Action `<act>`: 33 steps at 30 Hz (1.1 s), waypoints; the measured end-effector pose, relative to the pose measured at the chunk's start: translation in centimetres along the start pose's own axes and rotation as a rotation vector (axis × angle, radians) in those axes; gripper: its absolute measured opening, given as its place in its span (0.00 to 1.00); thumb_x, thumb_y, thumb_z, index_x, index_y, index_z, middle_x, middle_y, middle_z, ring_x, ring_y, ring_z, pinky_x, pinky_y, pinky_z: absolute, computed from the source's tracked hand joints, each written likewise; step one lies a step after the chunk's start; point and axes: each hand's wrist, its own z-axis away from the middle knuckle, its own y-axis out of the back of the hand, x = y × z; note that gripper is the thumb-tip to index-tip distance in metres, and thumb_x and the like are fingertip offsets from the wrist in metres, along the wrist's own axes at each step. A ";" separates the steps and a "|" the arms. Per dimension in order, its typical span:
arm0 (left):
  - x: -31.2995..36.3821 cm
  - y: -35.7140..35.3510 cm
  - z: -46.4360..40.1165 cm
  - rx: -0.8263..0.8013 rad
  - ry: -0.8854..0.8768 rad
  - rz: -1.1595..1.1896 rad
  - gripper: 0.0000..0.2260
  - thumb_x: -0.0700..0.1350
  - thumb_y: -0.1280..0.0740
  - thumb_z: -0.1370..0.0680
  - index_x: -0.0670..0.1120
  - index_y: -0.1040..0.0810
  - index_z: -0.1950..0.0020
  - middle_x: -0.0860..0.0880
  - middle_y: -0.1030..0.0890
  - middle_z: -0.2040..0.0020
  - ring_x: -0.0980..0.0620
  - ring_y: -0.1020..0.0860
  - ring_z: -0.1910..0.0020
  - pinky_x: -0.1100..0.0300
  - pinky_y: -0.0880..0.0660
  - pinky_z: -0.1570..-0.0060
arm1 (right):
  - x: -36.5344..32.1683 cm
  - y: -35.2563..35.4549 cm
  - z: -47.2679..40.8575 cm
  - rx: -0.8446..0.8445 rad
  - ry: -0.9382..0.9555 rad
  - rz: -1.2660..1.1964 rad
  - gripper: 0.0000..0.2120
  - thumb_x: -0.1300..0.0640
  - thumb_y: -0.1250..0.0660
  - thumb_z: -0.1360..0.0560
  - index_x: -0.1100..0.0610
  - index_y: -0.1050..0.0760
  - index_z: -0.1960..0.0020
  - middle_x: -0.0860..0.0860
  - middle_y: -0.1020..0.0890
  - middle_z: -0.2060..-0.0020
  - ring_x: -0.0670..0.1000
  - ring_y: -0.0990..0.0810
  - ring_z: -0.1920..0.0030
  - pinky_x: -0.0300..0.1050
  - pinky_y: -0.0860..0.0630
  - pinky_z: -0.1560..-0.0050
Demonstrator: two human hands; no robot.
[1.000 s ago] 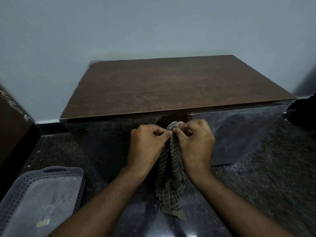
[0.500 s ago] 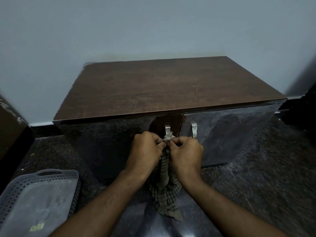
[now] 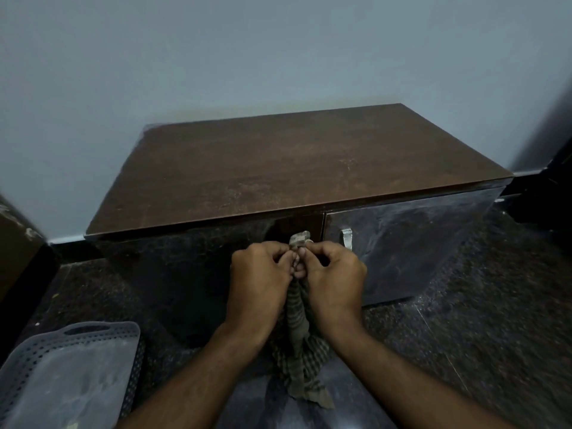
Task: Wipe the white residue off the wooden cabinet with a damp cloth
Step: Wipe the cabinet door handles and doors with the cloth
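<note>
Checked cloth (image 3: 298,342) is hanging between your hands in front of the wooden cabinet (image 3: 278,168); your left hand (image 3: 258,286) and right hand (image 3: 332,281) are both pinching its bunched top, knuckles touching, just beside the door handle (image 3: 347,238).

Both hands, left hand (image 3: 258,281) and right hand (image 3: 332,281), pinch a bunched, striped olive-grey cloth (image 3: 298,345) before the dark brown wooden cabinet (image 3: 278,168). A perforated grey plastic tray (image 3: 66,376) lies near left on the dark speckled floor (image 3: 483,320).
</note>
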 end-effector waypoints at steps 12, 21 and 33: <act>-0.5 -0.1 0.5 -0.069 -0.001 -0.239 0.02 0.46 0.26 0.26 0.53 0.14 0.58 0.57 0.16 0.66 0.64 0.19 0.65 0.65 0.22 0.65 | 0.4 0.8 -0.4 -0.272 -0.115 0.116 0.13 0.62 0.31 0.25 0.58 0.24 0.68 0.52 0.21 0.61 0.45 0.23 0.59 0.35 0.32 0.62; 0.5 0.6 0.5 0.016 -0.031 -0.140 0.02 0.49 0.24 0.27 0.52 0.14 0.55 0.60 0.16 0.64 0.68 0.19 0.64 0.72 0.23 0.63 | 1.0 0.7 -0.7 -0.336 -0.093 -0.011 0.12 0.57 0.40 0.17 0.55 0.20 0.55 0.47 0.26 0.53 0.39 0.25 0.55 0.23 0.32 0.58; 0.2 0.3 0.2 0.000 0.019 -0.112 0.02 0.47 0.23 0.28 0.52 0.14 0.59 0.59 0.17 0.68 0.66 0.19 0.69 0.64 0.19 0.66 | 2.1 -0.6 -0.1 -0.139 -0.661 -0.541 0.08 0.62 0.32 0.21 0.63 0.17 0.57 0.60 0.14 0.63 0.55 0.15 0.64 0.48 0.17 0.61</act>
